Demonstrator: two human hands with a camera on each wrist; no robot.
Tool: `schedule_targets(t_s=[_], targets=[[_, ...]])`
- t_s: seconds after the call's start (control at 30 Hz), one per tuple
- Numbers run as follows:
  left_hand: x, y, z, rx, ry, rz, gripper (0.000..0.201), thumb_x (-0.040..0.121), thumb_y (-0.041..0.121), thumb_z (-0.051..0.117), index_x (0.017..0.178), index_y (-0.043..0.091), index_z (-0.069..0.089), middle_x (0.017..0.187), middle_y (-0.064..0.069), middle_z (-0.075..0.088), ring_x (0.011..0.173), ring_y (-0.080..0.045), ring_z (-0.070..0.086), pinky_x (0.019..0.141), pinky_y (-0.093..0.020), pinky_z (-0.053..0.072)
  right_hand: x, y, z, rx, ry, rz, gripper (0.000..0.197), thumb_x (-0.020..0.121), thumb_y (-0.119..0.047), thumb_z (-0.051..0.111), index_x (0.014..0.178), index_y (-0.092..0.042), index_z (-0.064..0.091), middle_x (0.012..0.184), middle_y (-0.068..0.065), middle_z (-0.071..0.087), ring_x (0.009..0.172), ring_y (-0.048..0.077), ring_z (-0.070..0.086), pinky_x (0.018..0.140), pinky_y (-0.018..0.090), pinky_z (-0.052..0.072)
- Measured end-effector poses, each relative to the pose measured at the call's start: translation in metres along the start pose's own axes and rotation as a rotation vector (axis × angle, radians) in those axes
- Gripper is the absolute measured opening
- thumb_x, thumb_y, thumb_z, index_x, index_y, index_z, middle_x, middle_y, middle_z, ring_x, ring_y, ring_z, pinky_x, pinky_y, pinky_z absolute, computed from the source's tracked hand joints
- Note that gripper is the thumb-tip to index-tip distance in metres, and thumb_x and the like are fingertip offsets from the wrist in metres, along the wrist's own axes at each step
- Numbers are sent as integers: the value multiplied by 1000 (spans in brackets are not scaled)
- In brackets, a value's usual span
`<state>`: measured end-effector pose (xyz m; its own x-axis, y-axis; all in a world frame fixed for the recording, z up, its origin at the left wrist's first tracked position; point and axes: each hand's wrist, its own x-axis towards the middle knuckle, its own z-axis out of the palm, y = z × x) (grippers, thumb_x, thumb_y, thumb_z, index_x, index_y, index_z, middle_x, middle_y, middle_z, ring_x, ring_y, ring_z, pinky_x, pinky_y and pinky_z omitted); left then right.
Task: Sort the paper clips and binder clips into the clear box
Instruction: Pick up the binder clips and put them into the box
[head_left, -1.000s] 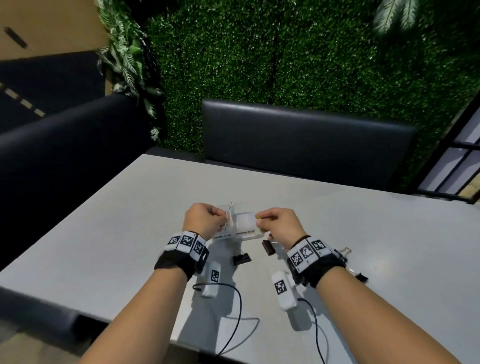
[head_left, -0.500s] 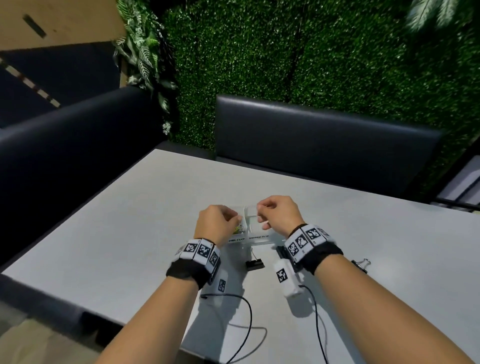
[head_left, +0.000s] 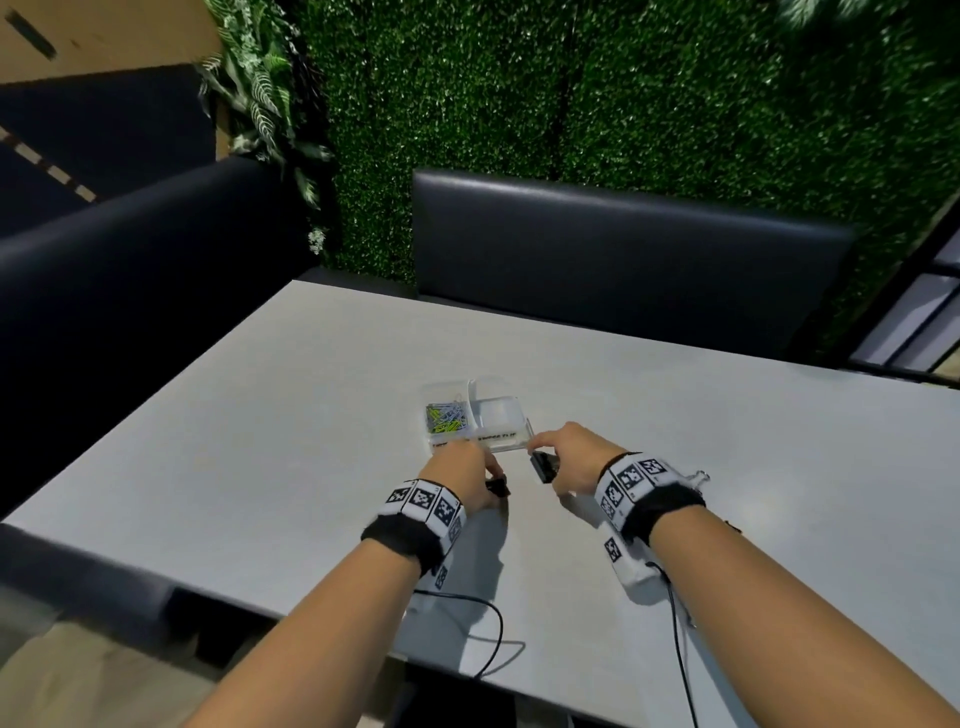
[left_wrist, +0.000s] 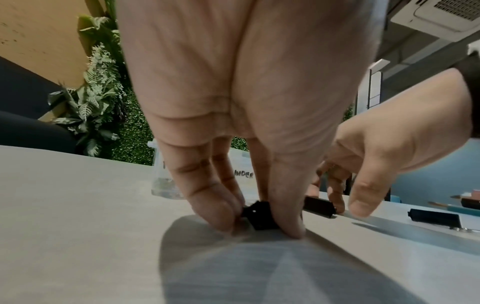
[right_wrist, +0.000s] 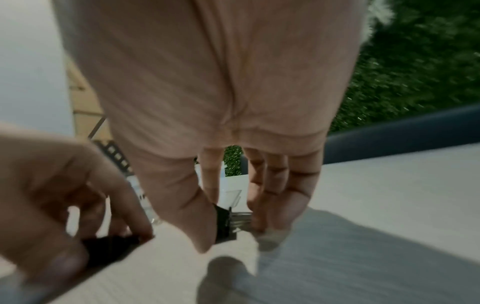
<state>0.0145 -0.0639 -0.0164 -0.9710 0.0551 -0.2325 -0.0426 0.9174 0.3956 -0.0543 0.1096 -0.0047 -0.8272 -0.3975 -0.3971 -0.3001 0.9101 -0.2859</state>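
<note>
My left hand pinches a small black binder clip between thumb and fingertips, down on the grey table. My right hand pinches a second black binder clip, thumb against fingers, at table level. The clear box stands just beyond both hands; its left compartment holds paper clips, the right compartment looks bare. A third binder clip lies on the table to my right. Dark padded benches border the table; an artificial green hedge wall stands behind.
</note>
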Motion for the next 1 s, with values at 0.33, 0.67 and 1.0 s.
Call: schedule_targets(t_s=[0.33, 0.67, 1.0], targets=[[-9, 5, -12, -56, -76, 46, 28, 83, 24, 73, 111, 26, 67, 112, -2, 71, 105, -21, 66, 80, -25, 47, -5, 4, 2, -13, 74, 3, 46, 74, -19, 81, 119, -21, 69, 121, 5, 66, 108, 25, 64, 88, 33, 53], [79, 1, -82, -85, 106, -58, 30, 80, 32, 79, 108, 28, 67, 106, -3, 72, 94, -22, 67, 86, -35, 56, 15, -10, -38, 298, 362, -37, 49, 80, -22, 76, 127, -11, 66, 121, 7, 64, 105, 22, 62, 84, 23, 42], [42, -10, -62, -225, 258, -34, 24, 89, 26, 66, 113, 27, 68, 90, 7, 68, 81, -16, 63, 74, -26, 48, 31, -26, -36, 319, 362, -88, 51, 87, -36, 73, 133, -17, 60, 122, 5, 66, 101, 20, 64, 91, 31, 50]])
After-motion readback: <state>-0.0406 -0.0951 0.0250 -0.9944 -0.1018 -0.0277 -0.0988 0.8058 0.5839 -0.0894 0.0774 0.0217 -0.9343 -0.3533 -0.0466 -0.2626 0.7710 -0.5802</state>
